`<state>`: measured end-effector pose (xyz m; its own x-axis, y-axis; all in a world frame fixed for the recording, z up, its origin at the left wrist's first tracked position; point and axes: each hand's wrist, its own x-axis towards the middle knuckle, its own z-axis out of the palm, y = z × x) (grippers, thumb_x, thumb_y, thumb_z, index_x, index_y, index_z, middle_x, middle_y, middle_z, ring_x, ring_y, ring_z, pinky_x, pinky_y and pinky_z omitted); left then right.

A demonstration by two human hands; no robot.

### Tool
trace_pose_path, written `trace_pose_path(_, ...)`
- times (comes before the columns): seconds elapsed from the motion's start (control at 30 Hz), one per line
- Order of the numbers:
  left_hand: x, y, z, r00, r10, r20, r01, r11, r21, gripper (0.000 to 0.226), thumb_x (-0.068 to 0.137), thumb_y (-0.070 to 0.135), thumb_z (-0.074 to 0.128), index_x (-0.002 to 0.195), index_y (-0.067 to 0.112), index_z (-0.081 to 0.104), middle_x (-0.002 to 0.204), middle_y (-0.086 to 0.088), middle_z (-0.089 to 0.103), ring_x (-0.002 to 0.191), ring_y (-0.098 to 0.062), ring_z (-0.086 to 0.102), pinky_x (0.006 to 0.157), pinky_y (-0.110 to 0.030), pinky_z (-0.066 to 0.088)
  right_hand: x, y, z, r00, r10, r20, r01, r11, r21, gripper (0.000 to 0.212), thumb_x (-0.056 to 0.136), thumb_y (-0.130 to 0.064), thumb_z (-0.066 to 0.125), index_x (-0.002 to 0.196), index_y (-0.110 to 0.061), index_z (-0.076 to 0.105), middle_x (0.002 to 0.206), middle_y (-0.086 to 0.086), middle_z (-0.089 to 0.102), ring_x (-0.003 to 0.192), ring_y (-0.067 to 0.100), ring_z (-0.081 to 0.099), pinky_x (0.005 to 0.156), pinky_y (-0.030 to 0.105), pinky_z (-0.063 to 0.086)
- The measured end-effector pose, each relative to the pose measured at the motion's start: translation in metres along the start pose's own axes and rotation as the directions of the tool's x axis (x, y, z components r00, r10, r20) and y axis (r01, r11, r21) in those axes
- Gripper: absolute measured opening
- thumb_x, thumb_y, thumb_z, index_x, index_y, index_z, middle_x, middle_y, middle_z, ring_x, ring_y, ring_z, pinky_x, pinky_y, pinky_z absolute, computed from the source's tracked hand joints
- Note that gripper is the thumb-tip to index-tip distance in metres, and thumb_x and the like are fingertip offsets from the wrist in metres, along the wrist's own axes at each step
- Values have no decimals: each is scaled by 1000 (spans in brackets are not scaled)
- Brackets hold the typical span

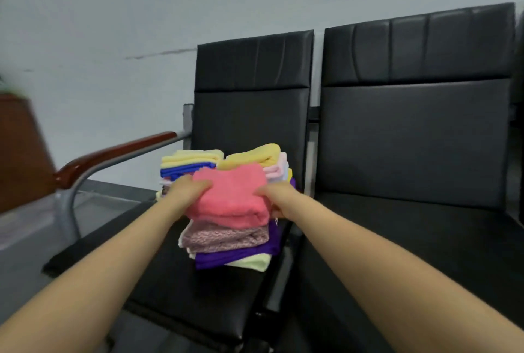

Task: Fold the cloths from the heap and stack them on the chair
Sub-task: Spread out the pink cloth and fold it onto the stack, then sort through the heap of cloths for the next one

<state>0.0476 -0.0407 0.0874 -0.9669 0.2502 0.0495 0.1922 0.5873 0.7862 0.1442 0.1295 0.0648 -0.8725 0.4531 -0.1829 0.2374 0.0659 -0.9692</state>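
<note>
A folded pink cloth [231,196] lies on top of the near stack of folded cloths [226,242] on the black chair seat [181,290]. My left hand [187,189] grips its left side, thumb on top. My right hand [279,201] grips its right side, fingers tucked under the edge. Behind it stand two more stacks: one with a pale yellow cloth [192,157] on top at the left, one with a yellow cloth [252,155] on top at the right. The heap of unfolded cloths is out of view.
The chair has a brown wooden armrest [113,154] on a grey metal frame at its left. A second black chair [411,137] stands directly to the right. A brown piece of furniture [19,151] is at the far left against the grey wall.
</note>
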Motion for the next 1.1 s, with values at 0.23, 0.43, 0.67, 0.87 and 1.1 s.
trace_pose_path(0.23, 1, -66, 25, 997, 2, 84, -31, 934, 355, 58, 91, 52, 56, 131, 10, 56, 131, -17, 58, 117, -34, 55, 97, -38, 45, -12, 37, 12, 995, 89, -48, -96, 981, -167, 19, 89, -24, 61, 81, -13, 48, 66, 7, 47, 55, 16, 44, 50, 23, 35)
trace_pose_path(0.43, -32, -12, 24, 942, 321, -94, -276, 904, 325, 34, 90, 46, 55, 85, 14, 67, 86, -6, 66, 83, -24, 61, 65, -33, 45, -66, 29, -53, 999, -23, -42, 15, 985, -174, 24, 93, -35, 60, 97, -11, 61, 76, 4, 51, 55, 13, 45, 49, 23, 36)
trace_pose_path(0.67, -128, 78, 131, 933, 327, 152, -319, 945, -79, 39, 94, 37, 52, 67, 11, 61, 65, -5, 63, 62, -25, 58, 66, -34, 48, -155, 63, -185, 960, -117, -255, 39, 956, -289, 25, 99, -33, 50, 101, -14, 66, 74, -1, 59, 57, 10, 50, 48, 19, 40)
trace_pose_path(0.87, -232, 157, 266, 805, 259, 533, -123, 953, -278, 27, 99, 31, 50, 87, 13, 65, 74, 1, 61, 60, -13, 53, 57, -24, 44, -234, 124, -323, 824, -99, -557, -60, 964, -260, 26, 99, -24, 48, 80, -16, 63, 62, -2, 57, 49, 10, 46, 42, 18, 35)
trace_pose_path(1.1, -321, 225, 409, 648, 257, 717, -178, 966, -186, 25, 96, 32, 50, 81, 15, 60, 82, -4, 61, 69, -19, 56, 75, -32, 55, -332, 199, -462, 528, -54, -848, -280, 931, -234, 27, 91, -22, 54, 84, 2, 65, 74, 16, 66, 64, 26, 60, 58, 31, 51)
